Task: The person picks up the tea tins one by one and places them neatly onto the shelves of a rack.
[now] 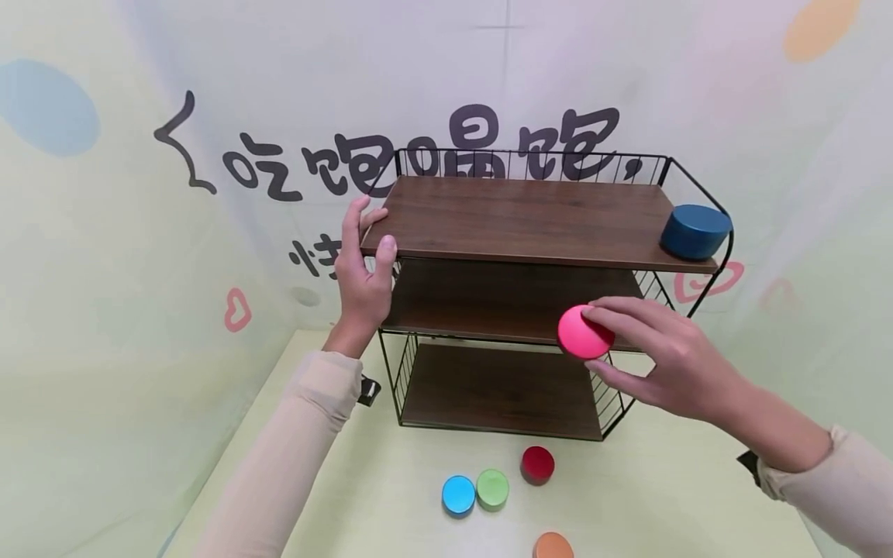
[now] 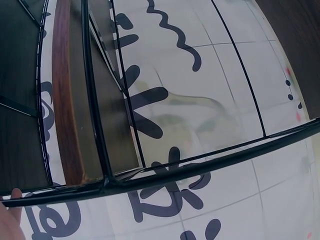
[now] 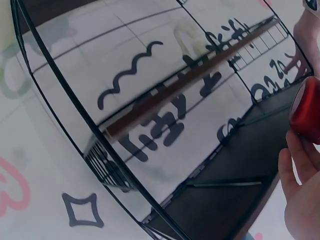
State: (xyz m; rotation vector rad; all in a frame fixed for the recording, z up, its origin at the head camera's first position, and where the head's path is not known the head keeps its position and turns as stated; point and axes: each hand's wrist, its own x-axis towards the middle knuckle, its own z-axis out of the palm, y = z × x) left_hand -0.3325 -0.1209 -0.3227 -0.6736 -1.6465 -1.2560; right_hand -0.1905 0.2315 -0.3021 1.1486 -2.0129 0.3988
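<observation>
A three-tier shelf rack (image 1: 519, 217) with dark wood boards and black wire sides stands in front of me. My left hand (image 1: 366, 275) holds its top tier at the left front corner, thumb by the board's edge and fingers at the side rail. Between the thumb and fingers of my right hand (image 1: 673, 360) is a round tin (image 1: 583, 333), bright pink in the head view and shiny red (image 3: 307, 110) in the right wrist view. The tin is in front of the middle tier's right part; contact with the board cannot be told. A dark blue round tin (image 1: 695, 232) sits at the top tier's right end.
On the pale green table (image 1: 363, 496) before the rack lie a light blue tin (image 1: 458, 494), a green tin (image 1: 492, 488), a dark red tin (image 1: 538, 463) and an orange tin (image 1: 553, 545). A printed white curtain (image 1: 335, 62) hangs behind and at both sides.
</observation>
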